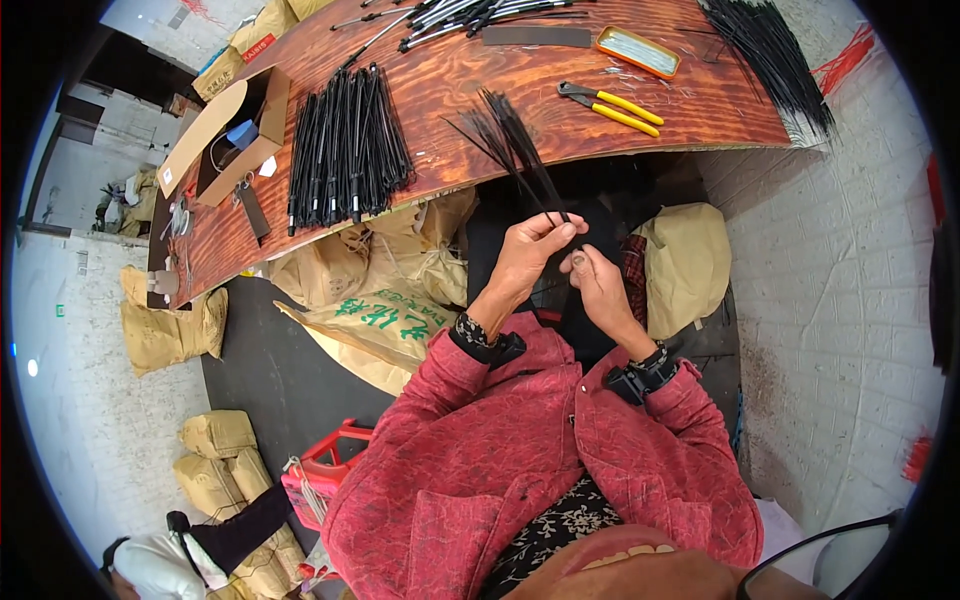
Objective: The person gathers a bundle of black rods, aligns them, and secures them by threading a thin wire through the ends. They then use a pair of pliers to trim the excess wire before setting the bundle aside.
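My left hand [525, 262] is closed round the lower end of a bundle of thin black rods [517, 140], which look like umbrella ribs. They fan out upward, past the near edge of the wooden table [455, 120]. Just right of it and slightly lower, my right hand [603, 290] has its thumb and fingers pinched together close to the bundle's lower end. What sits in that pinch is too small or hidden to tell. Pliers with yellow handles [625, 115] lie on the table beyond my hands.
On the table are folded black umbrella frames [350, 150], silver-and-black shafts [470, 18], a dark flat bar [537, 37], a tin of fine metal pieces [637, 52], more black rods [775, 65] and a cardboard box [225, 140]. Sacks [685, 265] stand below; a person [165, 560] is at lower left.
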Available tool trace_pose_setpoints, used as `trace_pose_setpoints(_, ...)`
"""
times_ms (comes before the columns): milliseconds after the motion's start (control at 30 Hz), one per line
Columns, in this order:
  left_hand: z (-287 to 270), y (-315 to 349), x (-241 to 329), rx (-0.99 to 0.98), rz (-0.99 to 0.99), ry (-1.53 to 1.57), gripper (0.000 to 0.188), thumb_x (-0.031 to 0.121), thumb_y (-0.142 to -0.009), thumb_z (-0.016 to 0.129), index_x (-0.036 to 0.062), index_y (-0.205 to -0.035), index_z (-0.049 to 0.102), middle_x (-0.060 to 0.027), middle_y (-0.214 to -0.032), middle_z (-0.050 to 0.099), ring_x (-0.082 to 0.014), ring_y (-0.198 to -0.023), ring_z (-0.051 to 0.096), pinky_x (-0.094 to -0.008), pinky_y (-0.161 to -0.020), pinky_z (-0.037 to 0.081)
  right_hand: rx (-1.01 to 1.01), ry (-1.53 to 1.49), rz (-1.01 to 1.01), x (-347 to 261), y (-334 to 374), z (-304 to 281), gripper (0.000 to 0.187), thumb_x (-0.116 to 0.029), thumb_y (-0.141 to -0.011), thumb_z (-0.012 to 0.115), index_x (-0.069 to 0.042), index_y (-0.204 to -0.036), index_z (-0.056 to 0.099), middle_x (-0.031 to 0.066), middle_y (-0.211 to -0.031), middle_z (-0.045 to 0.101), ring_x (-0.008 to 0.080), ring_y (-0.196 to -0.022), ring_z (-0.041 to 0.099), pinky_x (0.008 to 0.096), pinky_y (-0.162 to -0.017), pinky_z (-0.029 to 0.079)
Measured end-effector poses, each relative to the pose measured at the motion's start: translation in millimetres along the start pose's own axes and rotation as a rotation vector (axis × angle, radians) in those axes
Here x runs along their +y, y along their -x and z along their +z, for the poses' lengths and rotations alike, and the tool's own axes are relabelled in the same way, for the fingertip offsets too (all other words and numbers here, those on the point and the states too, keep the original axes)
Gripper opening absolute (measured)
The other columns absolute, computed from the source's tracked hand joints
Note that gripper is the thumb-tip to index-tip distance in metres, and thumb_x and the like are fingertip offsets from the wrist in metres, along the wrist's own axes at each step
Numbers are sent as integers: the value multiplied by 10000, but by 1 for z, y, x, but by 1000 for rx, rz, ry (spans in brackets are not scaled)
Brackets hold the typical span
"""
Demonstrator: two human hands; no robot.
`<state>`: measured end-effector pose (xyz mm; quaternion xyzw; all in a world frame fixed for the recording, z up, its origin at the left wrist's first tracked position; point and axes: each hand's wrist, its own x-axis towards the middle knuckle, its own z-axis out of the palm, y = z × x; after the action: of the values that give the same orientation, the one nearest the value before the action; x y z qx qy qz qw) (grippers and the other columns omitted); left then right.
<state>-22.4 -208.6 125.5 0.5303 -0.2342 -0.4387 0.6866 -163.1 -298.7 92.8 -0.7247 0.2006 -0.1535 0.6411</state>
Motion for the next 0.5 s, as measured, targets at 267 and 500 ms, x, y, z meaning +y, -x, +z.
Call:
trace_pose_setpoints(267,-3,-15,67,-23,140,160,370,257,-1067,559,12,-1345,562,-132,-1120,719,-192,-988,700,-336,-903,563,12,-90,-67,1,35,-11,346,-288,-1090,465,14,-953,563,27,-699,515,92,-616,451,269,-582,391)
trace_pose_setpoints(500,-3,-12,56,-24,146,52,382,271,-1062,571,-11,-1320,575,-150,-1125,726,-210,-976,719,-348,-888,581,-222,-30,31,-27,34,-28,330,-255,-1099,434,25,-1039,598,24,-652,498,97,-587,449,275,-572,395)
